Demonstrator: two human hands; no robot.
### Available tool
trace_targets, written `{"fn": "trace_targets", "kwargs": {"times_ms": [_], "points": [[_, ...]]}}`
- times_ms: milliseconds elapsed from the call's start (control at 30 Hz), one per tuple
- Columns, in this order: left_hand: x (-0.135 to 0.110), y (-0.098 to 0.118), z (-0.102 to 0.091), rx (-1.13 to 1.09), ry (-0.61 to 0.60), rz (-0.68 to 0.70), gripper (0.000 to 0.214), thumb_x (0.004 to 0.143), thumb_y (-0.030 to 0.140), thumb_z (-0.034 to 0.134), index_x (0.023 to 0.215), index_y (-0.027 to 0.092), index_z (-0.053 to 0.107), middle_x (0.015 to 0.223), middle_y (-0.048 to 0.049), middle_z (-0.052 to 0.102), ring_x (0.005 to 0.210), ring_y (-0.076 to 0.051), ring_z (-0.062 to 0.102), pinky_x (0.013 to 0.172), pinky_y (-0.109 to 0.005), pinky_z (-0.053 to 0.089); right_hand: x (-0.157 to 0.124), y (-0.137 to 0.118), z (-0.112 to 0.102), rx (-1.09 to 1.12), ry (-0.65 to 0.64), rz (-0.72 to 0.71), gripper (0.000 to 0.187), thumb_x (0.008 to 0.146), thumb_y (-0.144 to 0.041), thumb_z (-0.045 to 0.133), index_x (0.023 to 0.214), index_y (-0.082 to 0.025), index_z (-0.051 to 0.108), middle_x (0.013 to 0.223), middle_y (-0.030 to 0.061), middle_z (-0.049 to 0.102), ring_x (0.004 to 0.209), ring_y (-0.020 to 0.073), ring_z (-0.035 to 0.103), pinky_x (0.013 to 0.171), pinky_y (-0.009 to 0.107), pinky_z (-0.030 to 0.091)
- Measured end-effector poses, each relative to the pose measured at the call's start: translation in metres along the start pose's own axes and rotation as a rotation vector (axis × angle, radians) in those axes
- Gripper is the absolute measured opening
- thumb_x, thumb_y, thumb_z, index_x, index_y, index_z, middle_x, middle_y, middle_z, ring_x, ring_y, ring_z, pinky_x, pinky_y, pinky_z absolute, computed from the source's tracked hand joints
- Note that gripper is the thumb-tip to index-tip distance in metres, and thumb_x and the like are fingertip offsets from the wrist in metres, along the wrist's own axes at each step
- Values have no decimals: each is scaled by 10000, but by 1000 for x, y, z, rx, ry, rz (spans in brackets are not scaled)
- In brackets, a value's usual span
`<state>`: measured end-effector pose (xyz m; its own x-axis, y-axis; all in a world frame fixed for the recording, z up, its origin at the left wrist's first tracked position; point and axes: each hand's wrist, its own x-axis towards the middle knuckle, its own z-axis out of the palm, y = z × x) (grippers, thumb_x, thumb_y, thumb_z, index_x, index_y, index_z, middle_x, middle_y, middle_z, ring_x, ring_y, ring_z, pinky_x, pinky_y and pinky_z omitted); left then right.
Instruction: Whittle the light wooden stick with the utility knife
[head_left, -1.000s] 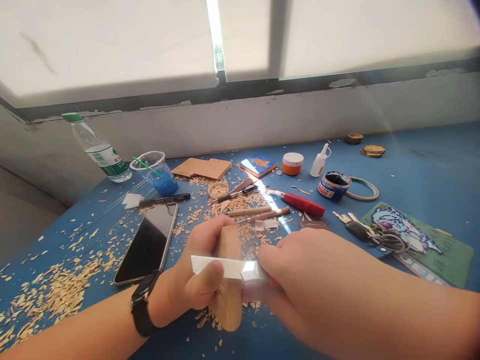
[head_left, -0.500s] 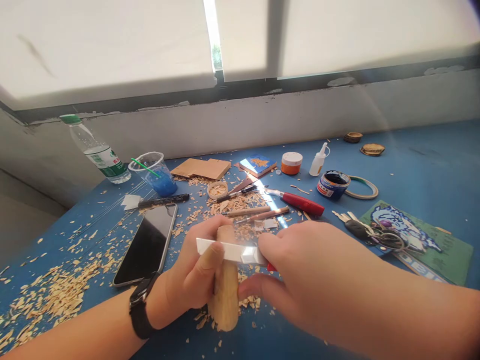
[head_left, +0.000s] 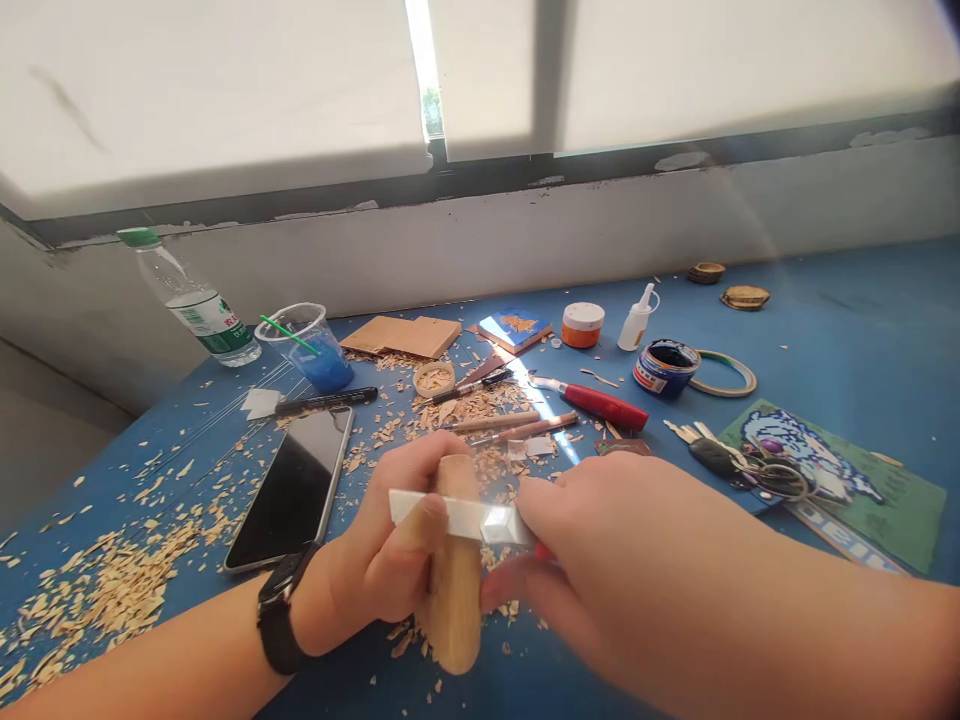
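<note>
My left hand [head_left: 379, 560] is closed round a pale wooden piece [head_left: 456, 610], held upright over the blue table [head_left: 847, 350]. Its thumb presses against the flat blade of a knife [head_left: 465, 517] that lies across the wood. My right hand [head_left: 615, 560] grips the knife's handle, of which only a bit of red shows under the fingers. A black watch [head_left: 276, 610] sits on my left wrist. Wood shavings [head_left: 105, 590] lie under and around both hands.
A phone [head_left: 294, 487] lies left of my hands. Behind are a marker [head_left: 326, 400], carving tools [head_left: 510, 428], a red-handled knife [head_left: 600, 404], a blue-water cup [head_left: 311, 345], a bottle [head_left: 199, 305], wood boards [head_left: 405, 336], paint pots [head_left: 664, 368], a glue bottle [head_left: 636, 320], keys [head_left: 742, 468].
The blade slid up the wooden piece and then back down a little. The wood tilted slightly in my left hand. Both hands stayed in the same spot.
</note>
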<state>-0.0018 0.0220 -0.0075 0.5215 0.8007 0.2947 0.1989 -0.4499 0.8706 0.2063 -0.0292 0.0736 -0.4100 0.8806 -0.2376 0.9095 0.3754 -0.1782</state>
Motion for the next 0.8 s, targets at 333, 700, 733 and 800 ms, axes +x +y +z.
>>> {"fn": "trace_targets", "kwargs": {"times_ms": [333, 700, 733, 800], "points": [[1, -1, 0, -60, -12, 5, 690, 797, 879, 477, 904, 203, 566, 725, 5, 460, 623, -170, 363, 571, -324, 302, -1, -10, -11, -12, -137, -94, 98, 914, -230, 649, 886, -281, 728, 683, -11, 675, 501, 159, 518, 481, 290, 256], [-2, -5, 0, -22, 20, 18, 627, 874, 802, 468, 985, 195, 581, 752, -3, 465, 647, -185, 409, 603, -342, 358, 0, -6, 0, -66, -103, -49, 70, 874, -281, 690, 835, -226, 712, 663, 31, 661, 518, 189, 550, 485, 304, 228], [-3, -5, 0, -18, 31, 6, 621, 881, 798, 464, 986, 197, 581, 750, -3, 467, 645, -184, 414, 600, -341, 364, 0, -5, 3, -71, -70, -33, 109, 890, -296, 679, 821, -215, 706, 650, 35, 653, 513, 184, 545, 493, 304, 230], [-3, -3, 0, -5, 40, -17, 575, 925, 753, 438, 934, 197, 582, 734, -5, 479, 629, -180, 420, 589, -339, 366, 2, -2, 7, -50, 33, -9, 251, 926, -407, 661, 778, -206, 688, 630, 40, 638, 516, 182, 545, 504, 302, 235]]}}
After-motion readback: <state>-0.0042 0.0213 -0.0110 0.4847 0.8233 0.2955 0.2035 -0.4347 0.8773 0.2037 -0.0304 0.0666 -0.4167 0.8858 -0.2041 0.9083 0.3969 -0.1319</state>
